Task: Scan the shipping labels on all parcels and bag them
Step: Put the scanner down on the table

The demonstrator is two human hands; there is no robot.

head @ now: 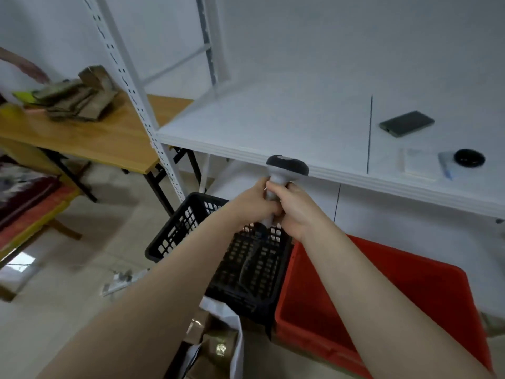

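A grey handheld barcode scanner with a black head stands upright in front of the white shelf's edge. My left hand and my right hand are both wrapped around its handle, touching each other. Below them sits a black slotted plastic crate on the floor, with a red plastic bin to its right. At the bottom centre a white bag holds brown taped parcels. No parcel is in either hand.
The white shelf board carries a dark phone, a round black object and white paper. A perforated white upright stands at its left corner. A wooden folding table at left holds crumpled brown packaging.
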